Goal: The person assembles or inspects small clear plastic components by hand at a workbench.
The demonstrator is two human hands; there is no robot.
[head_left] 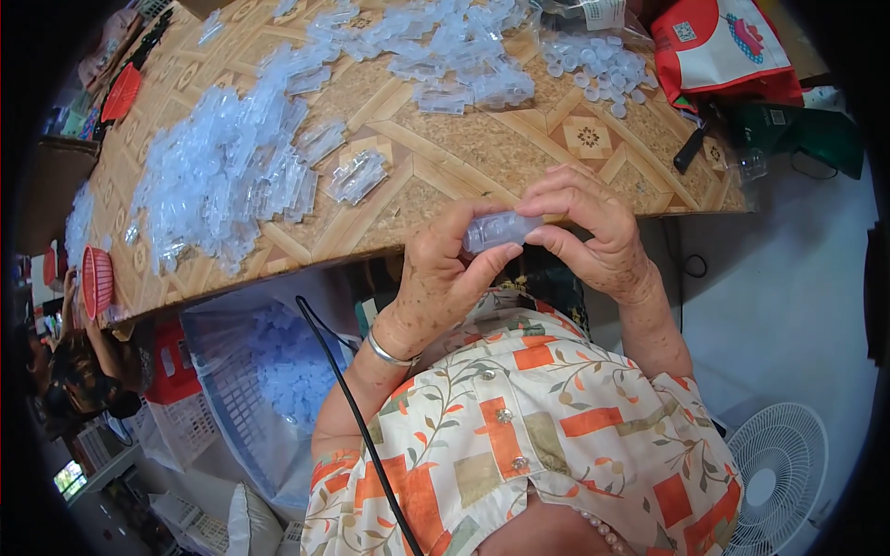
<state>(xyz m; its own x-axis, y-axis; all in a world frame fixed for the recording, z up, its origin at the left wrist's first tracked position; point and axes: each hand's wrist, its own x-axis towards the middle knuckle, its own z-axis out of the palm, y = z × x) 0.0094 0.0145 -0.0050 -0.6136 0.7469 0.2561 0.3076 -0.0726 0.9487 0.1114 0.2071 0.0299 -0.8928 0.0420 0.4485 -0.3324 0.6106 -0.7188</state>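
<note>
Below the table's edge on my left, a lined basket [215, 372] holds a heap of pale-blue plastic pieces [295, 363]. The table [408, 190] shows its patterned top between my hands and the pile of clear plastic parts [218, 171]. My left hand [439, 258] and right hand [593, 227] curl inward, thumbs and fingers pinching opposite ends of one translucent piece [493, 232] by the near edge.
</note>
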